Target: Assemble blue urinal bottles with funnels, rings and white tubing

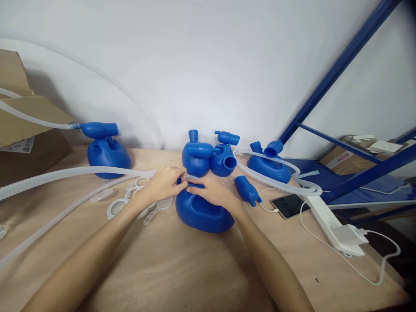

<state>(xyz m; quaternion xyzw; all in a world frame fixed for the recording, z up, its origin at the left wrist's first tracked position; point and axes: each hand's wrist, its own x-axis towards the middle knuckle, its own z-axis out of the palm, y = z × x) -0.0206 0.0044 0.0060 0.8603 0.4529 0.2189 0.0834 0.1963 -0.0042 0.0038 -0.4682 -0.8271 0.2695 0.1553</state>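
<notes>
A blue plastic jug (pixel 204 218) with a moulded grip hollow rests on the wooden table in front of me. My left hand (pixel 167 185) is closed at its neck end, thumb and fingers pinched there. From the other side my right hand (pixel 212 190) lies over the jug's top, fingers curled on the neck. A small clear piece shows between the fingertips, too hidden to name. White translucent rings and caps with straps (pixel 117 208) lie beside my left forearm. A ribbed translucent hose (pixel 74 175) runs in from the left to behind my left hand.
More blue jugs stand along the wall, at left (pixel 108 159), middle (pixel 196 164) and right (pixel 268 169). A coiled hose (pixel 305 189) drapes over the right one. A loose blue spout piece (pixel 246 190), phone (pixel 290 205), power strip (pixel 328 221), cardboard box (pixel 35 117) and blue rack (pixel 344 69) surround them.
</notes>
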